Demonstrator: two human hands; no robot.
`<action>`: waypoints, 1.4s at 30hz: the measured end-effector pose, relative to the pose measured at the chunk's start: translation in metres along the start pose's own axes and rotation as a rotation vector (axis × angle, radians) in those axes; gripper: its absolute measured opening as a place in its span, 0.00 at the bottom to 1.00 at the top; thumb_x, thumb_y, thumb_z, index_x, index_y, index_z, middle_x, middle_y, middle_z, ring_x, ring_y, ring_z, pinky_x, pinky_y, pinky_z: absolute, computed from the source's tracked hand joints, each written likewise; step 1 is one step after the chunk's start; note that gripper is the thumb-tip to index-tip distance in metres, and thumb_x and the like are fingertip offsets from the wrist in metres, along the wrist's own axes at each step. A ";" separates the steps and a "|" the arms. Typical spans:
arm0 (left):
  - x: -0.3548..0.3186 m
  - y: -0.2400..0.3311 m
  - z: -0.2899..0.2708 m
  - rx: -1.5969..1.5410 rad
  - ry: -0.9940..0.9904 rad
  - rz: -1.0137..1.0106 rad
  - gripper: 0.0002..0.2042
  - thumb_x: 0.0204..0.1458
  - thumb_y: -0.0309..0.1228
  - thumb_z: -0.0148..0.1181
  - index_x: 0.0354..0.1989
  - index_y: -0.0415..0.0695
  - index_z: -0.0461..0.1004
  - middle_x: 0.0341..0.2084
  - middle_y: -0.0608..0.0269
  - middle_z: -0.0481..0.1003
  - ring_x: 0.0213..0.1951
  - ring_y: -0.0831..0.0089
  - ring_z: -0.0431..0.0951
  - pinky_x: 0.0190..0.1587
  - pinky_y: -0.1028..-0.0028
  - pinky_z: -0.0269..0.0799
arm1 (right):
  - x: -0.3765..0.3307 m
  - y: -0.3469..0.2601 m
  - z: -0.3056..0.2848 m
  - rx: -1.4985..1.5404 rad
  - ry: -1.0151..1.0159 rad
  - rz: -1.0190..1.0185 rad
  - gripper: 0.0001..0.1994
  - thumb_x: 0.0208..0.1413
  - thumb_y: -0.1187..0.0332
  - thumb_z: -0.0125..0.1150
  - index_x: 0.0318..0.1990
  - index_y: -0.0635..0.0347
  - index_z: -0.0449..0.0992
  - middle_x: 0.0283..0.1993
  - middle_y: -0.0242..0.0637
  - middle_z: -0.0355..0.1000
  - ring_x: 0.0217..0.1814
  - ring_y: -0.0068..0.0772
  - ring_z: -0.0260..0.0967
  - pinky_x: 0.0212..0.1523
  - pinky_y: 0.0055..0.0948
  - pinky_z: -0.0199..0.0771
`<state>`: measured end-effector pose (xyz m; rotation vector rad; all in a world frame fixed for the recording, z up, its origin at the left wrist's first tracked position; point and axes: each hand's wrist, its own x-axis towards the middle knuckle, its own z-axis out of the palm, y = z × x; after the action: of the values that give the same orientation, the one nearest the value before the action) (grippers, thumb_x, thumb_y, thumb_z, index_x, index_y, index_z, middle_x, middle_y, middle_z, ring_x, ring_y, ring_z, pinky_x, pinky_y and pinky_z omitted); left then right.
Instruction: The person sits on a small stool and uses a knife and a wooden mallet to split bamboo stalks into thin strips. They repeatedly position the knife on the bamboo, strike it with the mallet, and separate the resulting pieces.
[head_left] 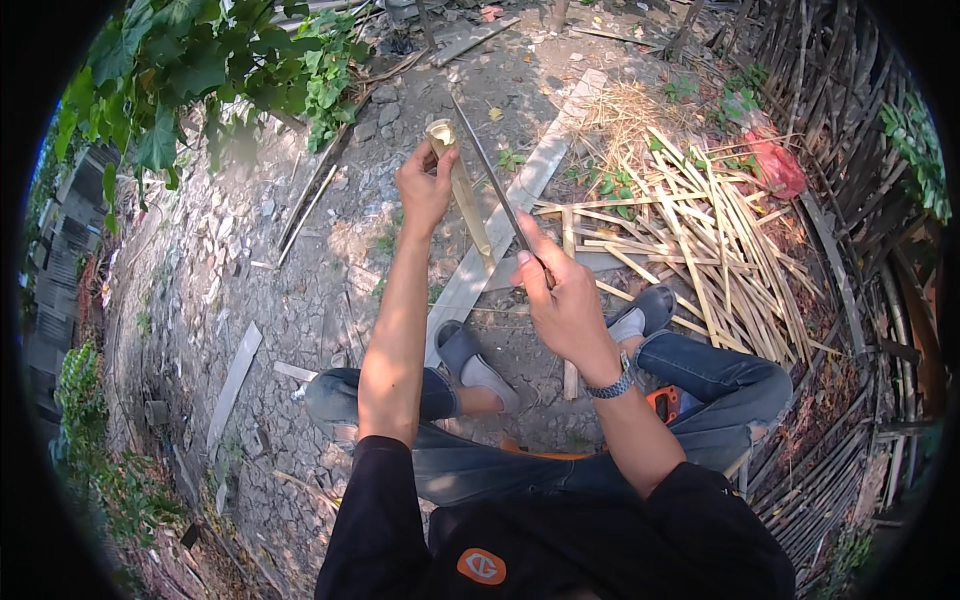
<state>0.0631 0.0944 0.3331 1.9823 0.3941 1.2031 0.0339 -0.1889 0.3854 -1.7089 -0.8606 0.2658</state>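
Observation:
My left hand (425, 188) pinches the upper end of a split piece of bamboo (466, 205), pale and hollow. The bamboo tilts, its lower end just above a flat wooden plank (455, 298) on the ground. Closed around the handle of a long knife (490, 172) is my right hand (568, 305), with a watch on its wrist. The dark, narrow blade points up and away to the left, beside the bamboo's right side. Whether blade and bamboo touch, I cannot tell.
A heap of bamboo strips (715, 255) lies at the right, with shavings (640, 115) behind it. Beyond it are a red bag (773, 165) and a stick fence (815, 75). Leafy branches (165, 65) hang at upper left. An orange-and-black handle (662, 403) shows beside my right leg.

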 end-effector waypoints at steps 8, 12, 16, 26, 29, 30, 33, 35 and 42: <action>-0.004 0.001 0.013 -0.080 0.009 0.051 0.11 0.55 0.30 0.68 0.45 0.39 0.81 0.30 0.54 0.84 0.34 0.72 0.85 0.38 0.73 0.77 | 0.023 -0.013 0.025 0.106 0.093 -0.092 0.23 0.66 0.71 0.51 0.68 0.59 0.68 0.24 0.48 0.70 0.24 0.40 0.72 0.31 0.36 0.70; -0.007 -0.005 0.014 -0.115 0.004 0.033 0.12 0.55 0.30 0.68 0.46 0.39 0.81 0.30 0.54 0.84 0.34 0.71 0.86 0.39 0.72 0.78 | 0.025 -0.016 0.032 0.087 0.130 -0.138 0.23 0.66 0.71 0.50 0.68 0.61 0.67 0.24 0.49 0.70 0.23 0.42 0.72 0.30 0.37 0.70; -0.009 0.009 0.013 -0.063 -0.008 0.018 0.12 0.55 0.30 0.68 0.46 0.38 0.81 0.30 0.53 0.84 0.34 0.69 0.86 0.39 0.71 0.78 | 0.025 -0.011 0.033 0.087 0.132 -0.142 0.23 0.66 0.71 0.50 0.68 0.62 0.65 0.23 0.50 0.69 0.24 0.44 0.72 0.30 0.38 0.70; -0.017 0.022 0.005 0.143 0.050 0.129 0.21 0.56 0.28 0.64 0.58 0.36 0.71 0.52 0.46 0.76 0.50 0.66 0.81 0.51 0.70 0.75 | 0.022 -0.023 0.035 -0.011 0.045 -0.030 0.24 0.70 0.68 0.48 0.71 0.58 0.62 0.30 0.44 0.75 0.31 0.29 0.72 0.39 0.32 0.74; -0.063 0.041 0.010 0.021 0.173 0.022 0.28 0.59 0.29 0.62 0.67 0.37 0.61 0.62 0.46 0.67 0.58 0.63 0.75 0.58 0.69 0.71 | 0.023 -0.023 0.033 -0.006 0.058 -0.040 0.24 0.69 0.69 0.49 0.72 0.59 0.62 0.29 0.42 0.73 0.29 0.28 0.69 0.38 0.32 0.73; -0.085 0.047 0.011 -0.086 0.186 -0.086 0.30 0.60 0.30 0.61 0.69 0.37 0.57 0.65 0.47 0.64 0.60 0.62 0.73 0.59 0.69 0.70 | 0.024 -0.015 0.034 -0.001 0.080 -0.076 0.24 0.69 0.69 0.49 0.72 0.59 0.62 0.28 0.41 0.73 0.29 0.27 0.68 0.37 0.32 0.73; -0.156 0.079 -0.004 -0.683 -0.020 -0.405 0.27 0.68 0.44 0.48 0.69 0.39 0.59 0.61 0.55 0.67 0.57 0.65 0.73 0.56 0.70 0.72 | 0.023 -0.017 0.034 0.100 0.053 -0.059 0.25 0.68 0.70 0.49 0.72 0.59 0.62 0.28 0.39 0.72 0.28 0.25 0.68 0.34 0.30 0.72; -0.196 0.098 -0.010 -0.822 -0.073 -0.462 0.28 0.70 0.49 0.41 0.69 0.40 0.59 0.60 0.58 0.67 0.56 0.69 0.72 0.55 0.71 0.71 | 0.021 -0.017 0.039 0.122 0.012 -0.029 0.25 0.68 0.70 0.50 0.72 0.59 0.61 0.28 0.37 0.71 0.27 0.24 0.68 0.33 0.28 0.73; -0.204 0.129 0.004 -0.771 -0.079 -0.457 0.30 0.69 0.49 0.45 0.70 0.42 0.53 0.52 0.63 0.70 0.49 0.79 0.73 0.46 0.77 0.70 | 0.030 -0.001 0.045 0.247 -0.011 0.120 0.26 0.67 0.71 0.52 0.72 0.58 0.62 0.26 0.32 0.70 0.22 0.15 0.66 0.26 0.22 0.71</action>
<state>-0.0526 -0.1150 0.3031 1.1834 0.2640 0.8057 0.0284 -0.1355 0.3791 -1.5304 -0.7029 0.4441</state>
